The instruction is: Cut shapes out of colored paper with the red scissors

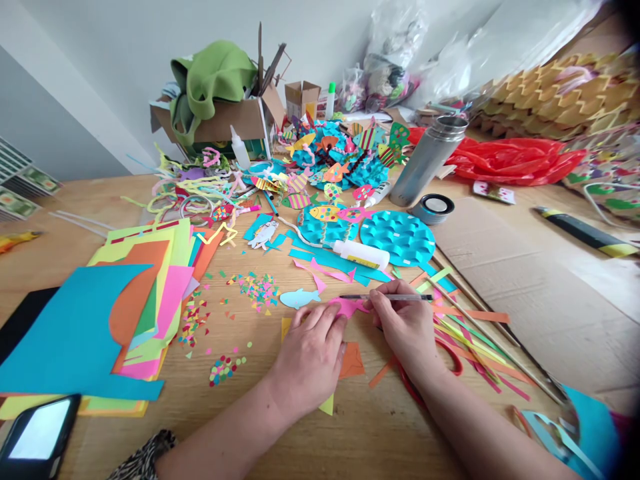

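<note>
A slim pen (410, 297) is pinched in my right hand (406, 327), pointing left across a pink paper cutout (353, 307). My left hand (313, 343) holds that cutout down, its bent fingers covering the left part. Just beyond my left fingertips lies a light blue paper fish (299, 298). An orange paper piece with drawn lines (353, 360) is partly under my left hand, and yellow paper (327, 405) shows below it. Red-handled scissors (453, 357) lie partly hidden under my right wrist. Pink scraps (330, 270) are scattered beyond the cutout.
Coloured paper sheets (75, 327) and a phone (40, 433) are at left. Confetti (257, 290) dots the middle. Beyond stand a white glue bottle (363, 255), blue textured discs (397, 238) and a steel flask (427, 163). Paper strips (475, 343) and cardboard (525, 287) lie right.
</note>
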Demonstrator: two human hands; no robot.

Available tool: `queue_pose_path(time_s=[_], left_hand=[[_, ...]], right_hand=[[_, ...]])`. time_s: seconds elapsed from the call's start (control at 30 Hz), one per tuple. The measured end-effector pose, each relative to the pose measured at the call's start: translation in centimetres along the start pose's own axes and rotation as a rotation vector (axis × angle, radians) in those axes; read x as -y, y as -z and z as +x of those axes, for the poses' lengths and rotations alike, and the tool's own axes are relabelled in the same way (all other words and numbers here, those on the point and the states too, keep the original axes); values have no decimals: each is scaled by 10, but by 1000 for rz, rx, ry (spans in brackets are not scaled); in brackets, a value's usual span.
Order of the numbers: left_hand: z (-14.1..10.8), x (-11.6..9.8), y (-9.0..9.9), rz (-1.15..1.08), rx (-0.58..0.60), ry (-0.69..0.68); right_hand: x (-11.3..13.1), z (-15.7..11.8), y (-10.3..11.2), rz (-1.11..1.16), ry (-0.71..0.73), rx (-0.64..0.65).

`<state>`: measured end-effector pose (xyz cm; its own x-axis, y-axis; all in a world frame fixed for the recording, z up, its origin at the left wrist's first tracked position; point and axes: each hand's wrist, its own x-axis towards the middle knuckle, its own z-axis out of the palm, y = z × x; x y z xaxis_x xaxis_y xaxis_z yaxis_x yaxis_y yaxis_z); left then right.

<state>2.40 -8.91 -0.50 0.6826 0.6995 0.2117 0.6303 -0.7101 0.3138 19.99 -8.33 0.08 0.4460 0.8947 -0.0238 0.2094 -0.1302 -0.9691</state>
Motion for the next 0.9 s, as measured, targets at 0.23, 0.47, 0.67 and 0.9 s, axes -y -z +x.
queue_pose_path(time_s=[0.23, 0.47, 0.67, 0.9], left_hand=[[1, 1, -2, -1, -4, -4], [0, 1, -1, 5, 4, 2], [0, 1, -2, 6, -1, -7], [0, 1, -2, 4, -4, -3]], right_hand=[[-3, 1, -1, 5, 14, 16], [-3, 1, 0, 5, 31, 32], [-3, 1, -1, 6, 12, 2], [-5, 1, -1, 4, 8, 0]])
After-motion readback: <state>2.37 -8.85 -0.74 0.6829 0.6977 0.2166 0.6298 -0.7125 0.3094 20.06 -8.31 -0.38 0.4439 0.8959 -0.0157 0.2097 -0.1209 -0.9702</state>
